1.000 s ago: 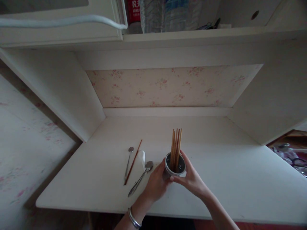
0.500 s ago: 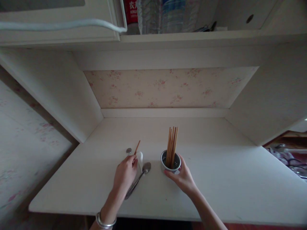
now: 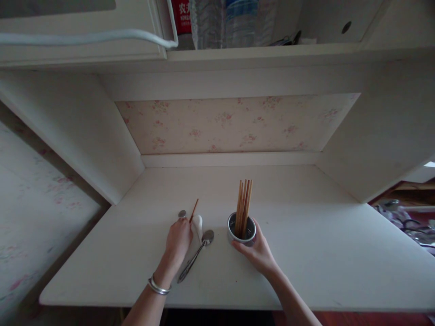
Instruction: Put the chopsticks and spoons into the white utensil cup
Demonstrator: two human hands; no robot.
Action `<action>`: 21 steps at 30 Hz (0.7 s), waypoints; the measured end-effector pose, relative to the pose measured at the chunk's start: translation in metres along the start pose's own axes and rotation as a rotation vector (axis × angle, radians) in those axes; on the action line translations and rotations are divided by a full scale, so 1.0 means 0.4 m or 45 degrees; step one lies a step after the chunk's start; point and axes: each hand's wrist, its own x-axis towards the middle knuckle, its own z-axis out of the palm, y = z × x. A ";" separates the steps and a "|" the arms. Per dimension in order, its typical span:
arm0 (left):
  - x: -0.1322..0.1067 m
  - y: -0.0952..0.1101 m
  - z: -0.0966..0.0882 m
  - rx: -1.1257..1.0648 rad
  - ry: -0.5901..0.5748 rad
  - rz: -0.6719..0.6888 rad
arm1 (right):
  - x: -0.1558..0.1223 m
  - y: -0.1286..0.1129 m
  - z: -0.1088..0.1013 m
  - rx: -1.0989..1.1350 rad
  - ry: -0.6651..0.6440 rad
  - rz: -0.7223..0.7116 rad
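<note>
Head view: the left hand's fingers were curled downward and close together over the single chopstick and the handle of the small metal spoon. Whether they pinched either one could not be told, since the back of the left hand hid the contact. Only the chopstick's far tip and the small spoon's bowl showed beyond the fingertips. Just right of that hand lay a white ceramic spoon, and touching or just beside it a larger metal spoon, its bowl far and its handle slanting near and left. A silver bangle sat on the left wrist.

The right hand's fingers were wrapped around the near and right side of the metal cup, thumb on the near rim side, clamped on it. The right hand rested low behind the cup, which stood upright on the white surface, a little right of the spoons. A bundle of wooden chopsticks stood nearly upright inside it, tips well above the rim.

Farther off, floral paper lined the back wall of the recess. On the shelf above stood plastic bottles, and a white cable ran along the upper left.
</note>
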 end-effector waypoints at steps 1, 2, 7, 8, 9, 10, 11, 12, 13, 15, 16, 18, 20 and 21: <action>0.003 0.000 -0.001 -0.004 -0.006 -0.009 | 0.000 0.004 0.000 0.006 -0.005 -0.004; 0.005 0.000 -0.002 -0.009 -0.012 -0.017 | 0.000 0.008 0.000 0.010 -0.008 -0.010; 0.004 -0.010 -0.030 -0.057 0.023 -0.065 | 0.001 0.016 0.002 0.025 -0.023 -0.034; 0.001 -0.013 -0.042 -0.075 0.044 -0.072 | 0.001 0.015 0.003 0.031 -0.027 -0.037; -0.002 -0.015 -0.057 -0.119 0.074 -0.071 | 0.000 0.013 0.004 0.035 -0.026 -0.043; -0.005 -0.016 -0.075 -0.197 0.105 -0.059 | 0.000 0.012 0.005 0.037 -0.024 -0.049; -0.008 -0.014 -0.094 -0.313 0.135 -0.035 | -0.001 0.011 0.006 0.038 -0.023 -0.054; -0.011 -0.010 -0.116 -0.468 0.157 -0.002 | -0.001 0.011 0.006 0.037 -0.020 -0.058; -0.014 -0.003 -0.138 -0.652 0.171 0.037 | -0.002 0.011 0.007 0.032 -0.014 -0.060; -0.018 0.022 -0.185 -1.015 0.163 0.112 | -0.003 0.015 0.007 0.022 0.000 -0.064; -0.019 0.038 -0.208 -1.169 0.162 0.137 | -0.003 0.018 0.007 0.021 0.004 -0.063; -0.016 0.077 -0.247 -1.386 0.173 0.171 | -0.003 0.022 0.008 0.026 0.008 -0.065; -0.007 0.120 -0.273 -1.495 0.192 0.212 | -0.004 0.024 0.009 0.027 0.009 -0.068; 0.001 0.142 -0.279 -1.525 0.198 0.242 | -0.004 0.023 0.010 0.021 0.015 -0.071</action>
